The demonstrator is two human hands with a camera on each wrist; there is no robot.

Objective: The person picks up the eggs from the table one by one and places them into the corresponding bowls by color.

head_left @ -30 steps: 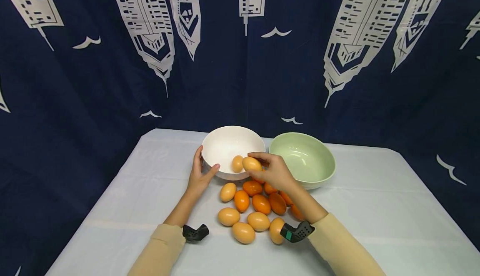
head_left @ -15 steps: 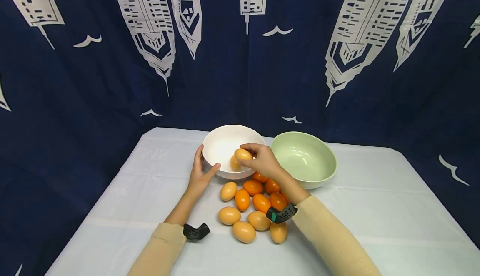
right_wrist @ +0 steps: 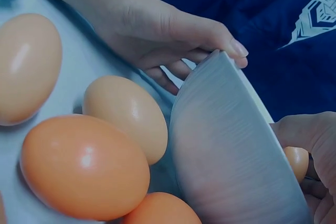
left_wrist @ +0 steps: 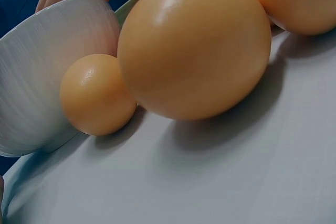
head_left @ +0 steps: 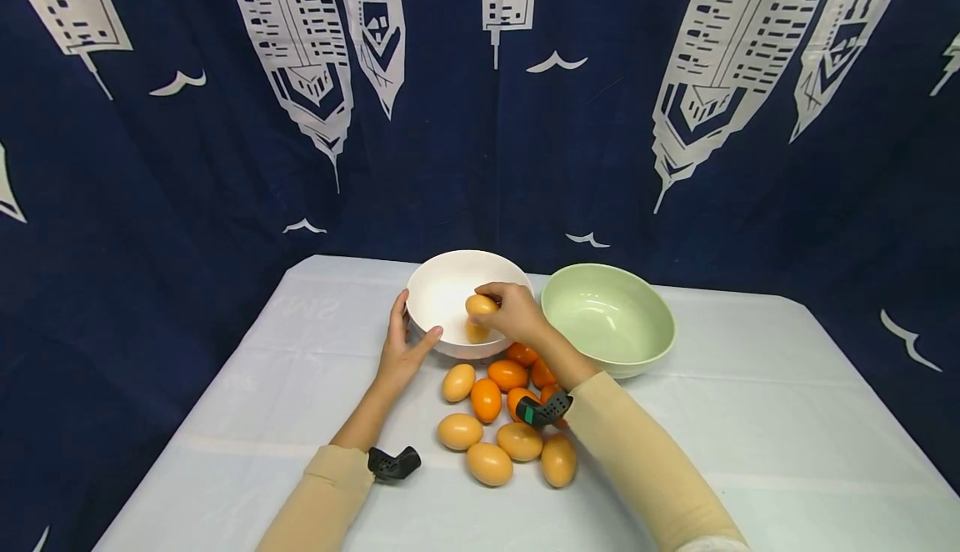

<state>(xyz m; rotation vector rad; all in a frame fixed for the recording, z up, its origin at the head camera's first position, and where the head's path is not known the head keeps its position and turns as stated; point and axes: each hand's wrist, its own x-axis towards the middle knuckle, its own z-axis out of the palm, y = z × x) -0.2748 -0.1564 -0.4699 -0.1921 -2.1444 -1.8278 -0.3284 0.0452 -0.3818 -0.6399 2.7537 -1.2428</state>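
Note:
A white bowl [head_left: 442, 289] stands near the table's far side. My left hand [head_left: 401, 360] holds its near left rim, the thumb in front and the fingers along the outer wall. My right hand [head_left: 513, 310] reaches over the right rim and pinches a light tan egg [head_left: 480, 304] inside the bowl. Below that egg another tan egg [head_left: 476, 332] is partly hidden. Several tan eggs [head_left: 490, 464] and orange eggs [head_left: 507, 374] lie on the cloth before the bowl. In the right wrist view the left thumb tip laps the rim of the bowl [right_wrist: 226, 145].
A green bowl [head_left: 607, 318] stands to the right of the white one, with nothing seen inside it. White cloth [head_left: 750, 419] covers the table. Behind hangs a dark blue curtain [head_left: 480, 160] with white building prints. My right forearm passes over some orange eggs.
My right hand has carried the tan egg left and farther down into the white bowl, over the egg lying there. The left hand stays at the rim.

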